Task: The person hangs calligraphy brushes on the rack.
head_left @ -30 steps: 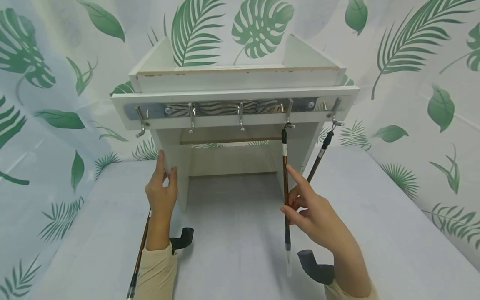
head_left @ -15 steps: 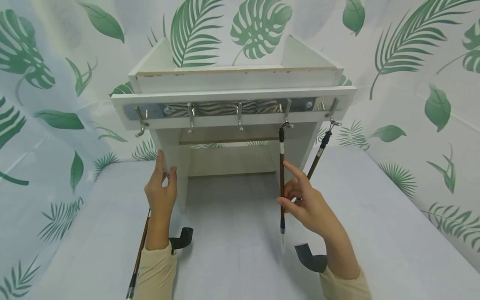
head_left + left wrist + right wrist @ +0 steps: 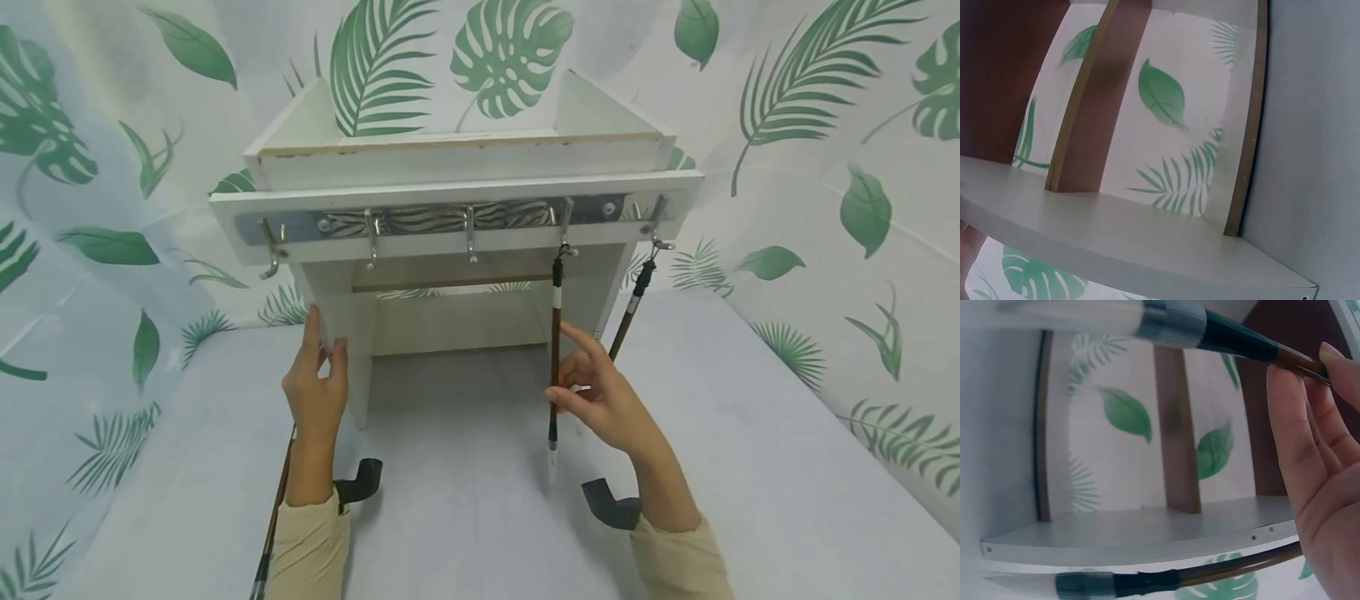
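Note:
In the head view my left hand point(image 3: 317, 392) rests against the outer left side of a white wooden stand point(image 3: 465, 171), its index finger extended. Only a sliver of that hand shows in the left wrist view. My right hand point(image 3: 600, 396) pinches the brown handle of a calligraphy brush point(image 3: 555, 350) between thumb and fingers. Its loop hangs on the fourth hook point(image 3: 566, 229), and its white bristles point down. Beyond my right hand a second calligraphy brush point(image 3: 633, 304) hangs from the rightmost hook point(image 3: 658, 223); its lower part point(image 3: 1085, 585) shows in the right wrist view.
A third brush point(image 3: 270, 533) lies on the pale tabletop point(image 3: 465, 517), partly hidden behind the left forearm. Several metal hooks on the stand's front rail point(image 3: 420, 218) hold nothing. Leaf-patterned cloth point(image 3: 787, 150) covers the surrounding walls.
My right hand and the lower end of the brush have moved slightly away from me, toward the stand. The view has shifted a little. My left hand stays at the panel.

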`<state>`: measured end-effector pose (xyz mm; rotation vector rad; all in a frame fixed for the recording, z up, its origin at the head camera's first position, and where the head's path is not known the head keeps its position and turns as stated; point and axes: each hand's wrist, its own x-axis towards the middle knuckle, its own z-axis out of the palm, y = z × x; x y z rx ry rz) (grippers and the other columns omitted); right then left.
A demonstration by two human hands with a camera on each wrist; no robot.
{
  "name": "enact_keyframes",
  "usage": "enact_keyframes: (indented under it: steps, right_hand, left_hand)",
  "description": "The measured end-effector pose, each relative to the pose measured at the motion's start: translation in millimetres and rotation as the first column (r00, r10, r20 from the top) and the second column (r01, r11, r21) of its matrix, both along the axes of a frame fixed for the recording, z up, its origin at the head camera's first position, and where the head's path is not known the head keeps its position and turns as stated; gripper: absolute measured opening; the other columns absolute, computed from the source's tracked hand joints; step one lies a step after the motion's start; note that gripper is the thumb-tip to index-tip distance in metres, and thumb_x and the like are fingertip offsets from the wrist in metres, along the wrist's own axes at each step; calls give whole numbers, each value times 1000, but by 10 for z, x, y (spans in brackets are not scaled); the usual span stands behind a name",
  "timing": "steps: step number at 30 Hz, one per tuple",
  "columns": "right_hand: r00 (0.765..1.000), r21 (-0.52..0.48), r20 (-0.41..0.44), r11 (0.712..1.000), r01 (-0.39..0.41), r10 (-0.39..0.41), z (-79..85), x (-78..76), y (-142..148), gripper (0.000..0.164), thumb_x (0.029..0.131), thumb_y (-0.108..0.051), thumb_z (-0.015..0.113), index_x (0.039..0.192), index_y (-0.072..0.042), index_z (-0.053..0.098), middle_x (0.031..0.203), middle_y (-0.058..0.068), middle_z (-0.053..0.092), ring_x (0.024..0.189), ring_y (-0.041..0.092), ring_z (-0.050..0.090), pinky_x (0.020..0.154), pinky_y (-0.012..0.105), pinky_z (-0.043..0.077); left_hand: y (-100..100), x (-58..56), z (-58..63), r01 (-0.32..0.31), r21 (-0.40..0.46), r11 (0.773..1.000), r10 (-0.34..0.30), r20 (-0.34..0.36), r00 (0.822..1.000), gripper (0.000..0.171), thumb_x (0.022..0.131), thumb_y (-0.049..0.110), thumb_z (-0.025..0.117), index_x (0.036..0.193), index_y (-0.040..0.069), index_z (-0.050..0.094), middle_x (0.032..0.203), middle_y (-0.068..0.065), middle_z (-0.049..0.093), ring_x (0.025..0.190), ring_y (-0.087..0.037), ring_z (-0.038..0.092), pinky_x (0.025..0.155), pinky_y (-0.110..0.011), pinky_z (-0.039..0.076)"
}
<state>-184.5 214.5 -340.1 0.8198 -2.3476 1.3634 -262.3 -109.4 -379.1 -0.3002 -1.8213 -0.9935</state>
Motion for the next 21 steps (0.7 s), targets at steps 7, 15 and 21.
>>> enact_keyframes:
  steps: [7,15,21]
  right_hand:
    - [999,-20,14,999,29,-29,-86,-66,9,75,78,10,62,141,-6,23,84,7,52,71,2,55,59,23,53]
    - [989,15,107,994,104,-105,-103,-90,-8,69,82,3,62,140,-3,25,92,8,50,81,0,55,67,20,53]
    - [976,40,150,988,152,-156,-101,-96,-3,67,84,-2,62,141,-2,25,93,8,51,82,1,55,70,20,52]
  left_hand:
    - [-3,-4,-4,5,0,1000,-5,-1,1000,52,83,-2,62,132,2,46,117,-26,57,101,-40,59,74,-39,52]
    - [-18,8,-15,-7,-16,1000,7,-18,1000,53,82,-3,62,132,2,46,116,-27,58,100,-41,59,72,-43,53]
    - [-21,-4,-34,-14,-30,999,13,-31,999,55,81,-4,63,133,3,46,111,-28,60,96,-40,61,72,-42,54]
